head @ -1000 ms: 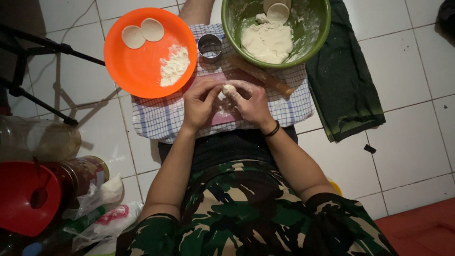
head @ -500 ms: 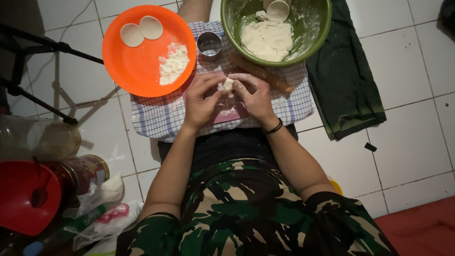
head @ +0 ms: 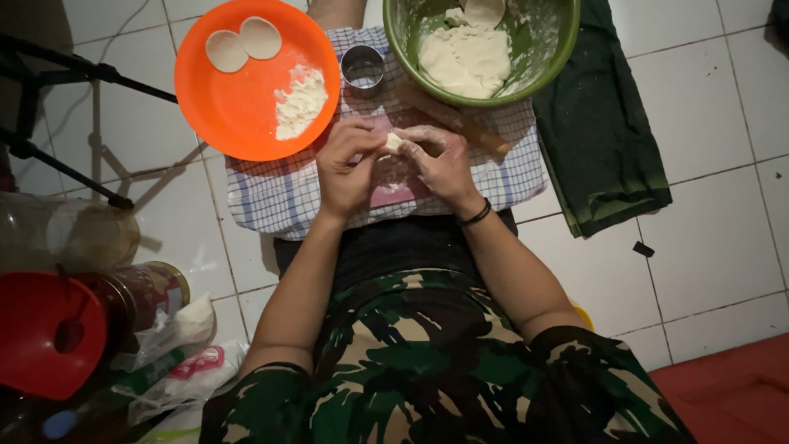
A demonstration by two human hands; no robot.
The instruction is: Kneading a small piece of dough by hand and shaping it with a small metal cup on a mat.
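Note:
My left hand (head: 349,164) and my right hand (head: 440,160) meet over a checkered cloth (head: 279,193) on the tiled floor. Together they pinch a small piece of white dough (head: 394,142) between the fingertips. A pink board (head: 393,194) lies under the hands. A green bowl (head: 538,62) with a lump of dough (head: 464,57) stands just beyond my right hand. An orange plate (head: 238,107) beyond my left hand carries two flat dough discs (head: 243,43) and a heap of flour (head: 301,100).
A small metal ring cutter (head: 362,67) stands between plate and bowl. A wooden rolling pin (head: 460,123) lies under the bowl's edge. A dark green cloth (head: 600,131) lies to the right. At left are a black tripod (head: 57,107), a red lid (head: 45,333), jars and plastic bags.
Both hands have kept working the small dough piece, shifting their fingers a little around it. Nothing else has moved.

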